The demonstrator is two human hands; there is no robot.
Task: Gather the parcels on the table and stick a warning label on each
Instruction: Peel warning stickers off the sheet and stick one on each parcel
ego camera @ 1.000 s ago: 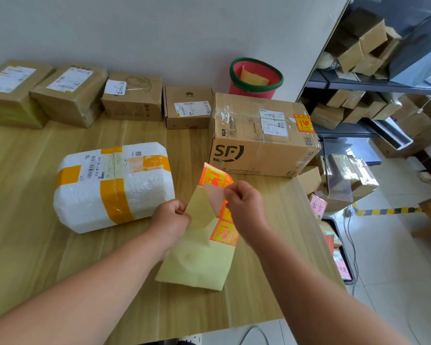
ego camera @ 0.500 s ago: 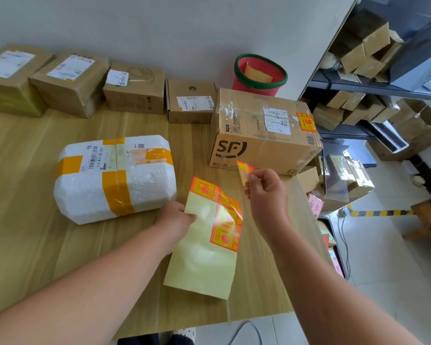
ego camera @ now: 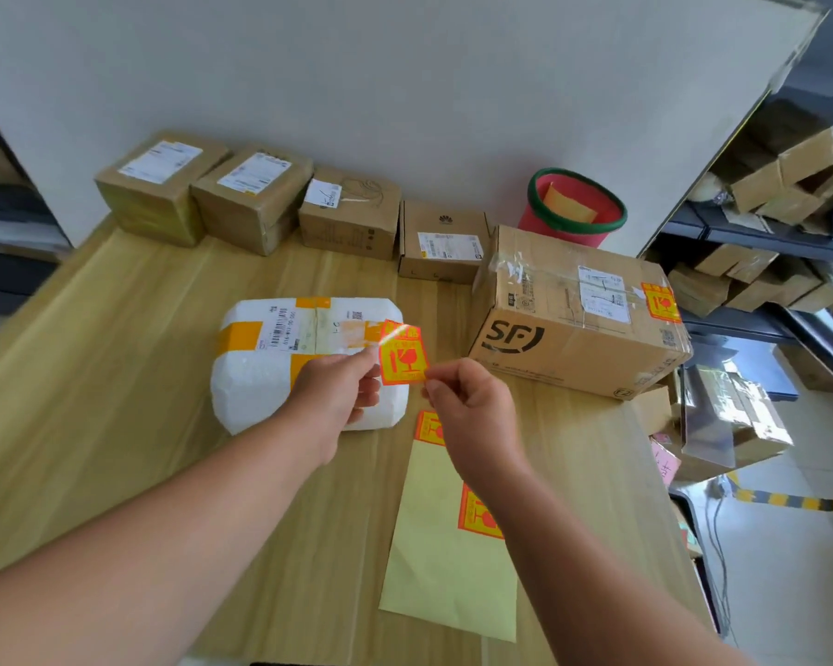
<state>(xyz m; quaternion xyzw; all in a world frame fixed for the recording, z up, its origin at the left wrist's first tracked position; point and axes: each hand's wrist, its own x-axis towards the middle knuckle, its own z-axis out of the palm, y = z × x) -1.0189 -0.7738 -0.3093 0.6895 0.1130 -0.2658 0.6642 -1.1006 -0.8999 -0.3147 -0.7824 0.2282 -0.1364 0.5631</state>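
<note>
Warning label (ego camera: 402,354) pinched in both grips, left hand (ego camera: 337,391) and right hand (ego camera: 472,406), over white parcel (ego camera: 256,386).

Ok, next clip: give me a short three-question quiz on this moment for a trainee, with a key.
1. True or false: the SF box already carries a warning label.
2. Who pinches the loose label by the white foam parcel? A. one hand only. B. both hands. C. neither, it lies on the table.
3. How many small brown boxes stand in the row by the wall?
Key: 1. True. 2. B: the left hand and the right hand each pinch an edge. 3. Four.
</note>
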